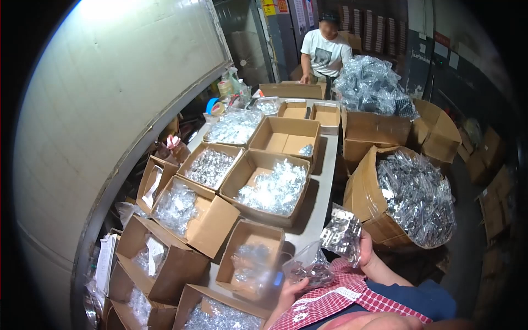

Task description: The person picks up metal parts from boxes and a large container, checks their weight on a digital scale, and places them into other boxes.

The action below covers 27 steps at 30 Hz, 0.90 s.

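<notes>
My right hand (367,248) holds up a small clear plastic bag of metal parts (342,233) above the table edge. My left hand (293,290) grips another clear bag (306,268) with dark metal pieces inside, just below the first. A red and white checked cloth (335,297) lies across my lap under both hands. Right in front of my hands stands an open cardboard box (250,264) with a few bagged parts in it.
Several open cardboard boxes of bagged metal parts cover the grey table (319,209). A large carton overflowing with bags (407,198) stands to my right on the floor. Another person in a white shirt (325,50) works at the table's far end beside a heap of bags (371,85).
</notes>
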Motion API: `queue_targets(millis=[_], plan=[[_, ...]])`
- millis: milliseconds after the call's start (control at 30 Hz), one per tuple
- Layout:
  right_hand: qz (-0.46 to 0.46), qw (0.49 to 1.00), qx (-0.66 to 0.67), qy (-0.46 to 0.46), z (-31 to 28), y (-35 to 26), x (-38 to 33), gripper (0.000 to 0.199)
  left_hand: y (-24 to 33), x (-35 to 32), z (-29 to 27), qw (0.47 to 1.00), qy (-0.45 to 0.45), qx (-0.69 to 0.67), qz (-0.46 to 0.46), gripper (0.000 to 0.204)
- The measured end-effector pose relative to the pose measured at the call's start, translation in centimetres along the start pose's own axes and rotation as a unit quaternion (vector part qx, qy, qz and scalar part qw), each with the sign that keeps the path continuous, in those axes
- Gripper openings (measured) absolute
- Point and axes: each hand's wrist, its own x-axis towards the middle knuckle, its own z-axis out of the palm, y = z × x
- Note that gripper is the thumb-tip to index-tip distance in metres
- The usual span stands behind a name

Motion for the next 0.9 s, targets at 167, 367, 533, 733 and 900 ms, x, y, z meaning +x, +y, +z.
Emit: queue_targets(millis=[167, 367, 533, 733, 900], plan=[[0.140, 0.974, 0.119, -0.130, -0.2, -1.1, 2.2, 0.085, 2.1, -0.7, 4.2, 0.995, 0.018, -0.100, 0.018, 0.041], [0.277, 0.948, -0.063, -0.142, 2.8, -2.4, 5.0, 0.050, 0.9, -0.2, 2.9, 0.984, -0.013, -0.103, 0.147, 0.039], [0.272, 0.814, -0.478, -0.187, 8.3, -1.0, 6.6, 0.041, -0.6, 0.0, 2.3, 0.956, -0.075, -0.115, 0.257, 0.038], [0.220, 0.896, -0.379, -0.071, 8.5, -0.7, 9.4, 0.039, -2.1, 1.0, 1.3, 0.922, -0.153, -0.175, 0.309, 0.035], [0.235, 0.932, -0.270, -0.063, 9.7, -1.6, 11.3, 0.041, -1.1, -0.1, -0.6, 0.913, -0.153, -0.261, 0.273, 0.038]])
